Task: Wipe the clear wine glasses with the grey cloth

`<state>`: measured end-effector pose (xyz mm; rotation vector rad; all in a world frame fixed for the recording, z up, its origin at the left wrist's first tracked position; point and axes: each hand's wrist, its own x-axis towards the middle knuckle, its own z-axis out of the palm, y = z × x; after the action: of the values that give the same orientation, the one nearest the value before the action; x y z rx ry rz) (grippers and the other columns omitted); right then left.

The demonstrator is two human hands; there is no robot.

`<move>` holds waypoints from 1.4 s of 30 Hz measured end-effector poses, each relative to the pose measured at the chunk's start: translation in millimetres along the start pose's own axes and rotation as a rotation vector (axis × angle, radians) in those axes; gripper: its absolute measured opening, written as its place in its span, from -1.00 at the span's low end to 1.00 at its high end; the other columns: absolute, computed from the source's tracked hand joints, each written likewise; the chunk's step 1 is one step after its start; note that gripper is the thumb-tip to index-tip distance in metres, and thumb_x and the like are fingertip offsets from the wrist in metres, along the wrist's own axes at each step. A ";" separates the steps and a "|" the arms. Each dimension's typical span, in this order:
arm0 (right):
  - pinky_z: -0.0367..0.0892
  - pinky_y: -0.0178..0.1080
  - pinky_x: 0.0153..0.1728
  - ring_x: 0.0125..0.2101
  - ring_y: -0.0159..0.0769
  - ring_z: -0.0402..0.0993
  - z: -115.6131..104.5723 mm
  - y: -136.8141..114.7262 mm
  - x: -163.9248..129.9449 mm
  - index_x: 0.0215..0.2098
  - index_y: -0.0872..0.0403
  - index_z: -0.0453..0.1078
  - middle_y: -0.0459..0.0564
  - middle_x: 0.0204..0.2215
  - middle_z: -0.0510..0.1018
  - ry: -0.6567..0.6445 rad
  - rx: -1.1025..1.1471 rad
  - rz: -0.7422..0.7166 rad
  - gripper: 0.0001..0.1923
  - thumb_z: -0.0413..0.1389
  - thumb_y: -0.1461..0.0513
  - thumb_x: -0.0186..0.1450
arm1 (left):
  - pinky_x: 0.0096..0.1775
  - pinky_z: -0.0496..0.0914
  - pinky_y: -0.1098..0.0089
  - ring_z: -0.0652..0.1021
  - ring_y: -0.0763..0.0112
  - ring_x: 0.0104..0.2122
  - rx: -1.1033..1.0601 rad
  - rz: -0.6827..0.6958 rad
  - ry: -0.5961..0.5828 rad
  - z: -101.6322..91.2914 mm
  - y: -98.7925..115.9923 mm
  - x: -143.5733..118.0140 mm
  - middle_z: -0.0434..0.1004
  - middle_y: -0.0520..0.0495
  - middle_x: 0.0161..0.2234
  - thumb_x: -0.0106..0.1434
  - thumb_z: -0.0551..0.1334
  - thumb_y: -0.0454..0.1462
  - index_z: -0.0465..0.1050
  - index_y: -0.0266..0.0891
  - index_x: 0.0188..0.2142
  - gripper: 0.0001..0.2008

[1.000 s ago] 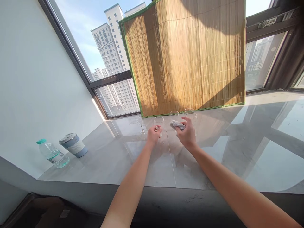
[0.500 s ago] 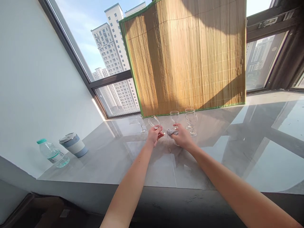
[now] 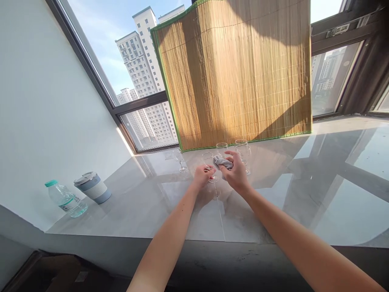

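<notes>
A glossy grey marble-look counter (image 3: 273, 211) runs under the window, with a tall golden bamboo blind (image 3: 237, 73) leaning at its back edge. Far left stand a grey-blue lidded travel cup (image 3: 92, 187) and a clear plastic water bottle with a teal cap (image 3: 64, 198). Three clear stemmed glasses (image 3: 243, 152) stand before the blind. The left hand (image 3: 203, 176) has its fingers closed on a clear stemmed wine glass (image 3: 208, 160) held just above the counter; the right hand (image 3: 235, 172) pinches a small grey cloth (image 3: 221, 162) against it.
</notes>
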<state>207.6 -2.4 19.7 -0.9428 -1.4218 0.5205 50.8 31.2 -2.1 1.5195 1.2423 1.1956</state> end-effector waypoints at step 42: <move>0.26 -0.31 -0.43 -0.47 -0.38 0.36 -3.0 -20.9 -4.1 0.04 -0.01 0.17 -0.09 -0.36 0.46 -0.056 0.169 -0.099 -0.54 0.10 0.23 0.17 | -0.49 0.21 0.51 0.33 0.58 -0.59 -0.013 0.046 -0.123 13.5 4.2 -6.4 0.32 0.11 -0.61 0.00 0.30 -0.28 0.36 -0.29 -0.44 -0.84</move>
<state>205.3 -18.0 34.3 -0.7248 -1.4429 0.5871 64.4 23.8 -2.1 1.5953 1.1218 1.1193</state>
